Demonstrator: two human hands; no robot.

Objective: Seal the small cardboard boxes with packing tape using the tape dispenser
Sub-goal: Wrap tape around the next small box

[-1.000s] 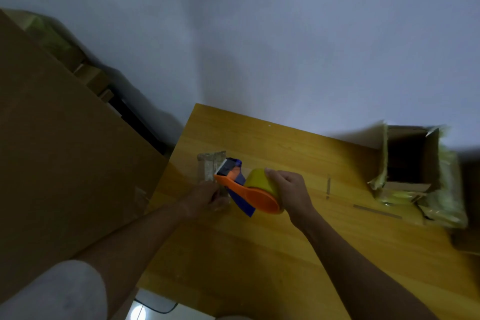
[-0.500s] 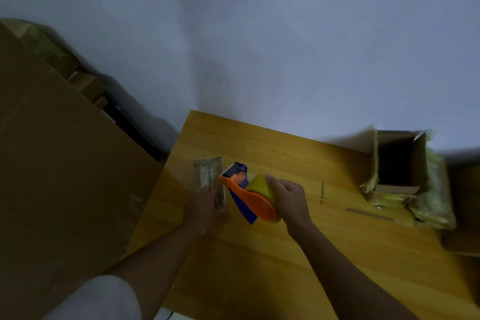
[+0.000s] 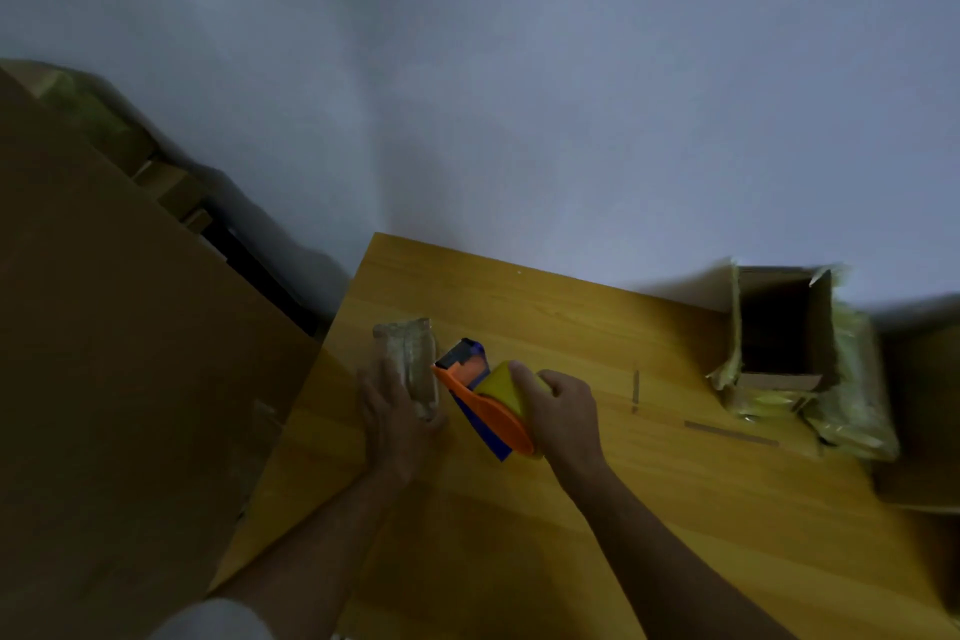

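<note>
Cardboard box [image 3: 410, 364] near the table's [image 3: 597, 509] left edge, steadied by the flat left hand [image 3: 392, 418], looked mostly taped; the right hand [image 3: 563, 413] gripped the dispenser [image 3: 483, 398].

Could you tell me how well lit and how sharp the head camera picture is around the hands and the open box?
Head view: dim overall, wall bluish-grey; the left hand on the small box is dark and soft; the orange tape dispenser reads clearly; the open cardboard box at the right edge is smeared and bent by the wide-angle lens.
</note>
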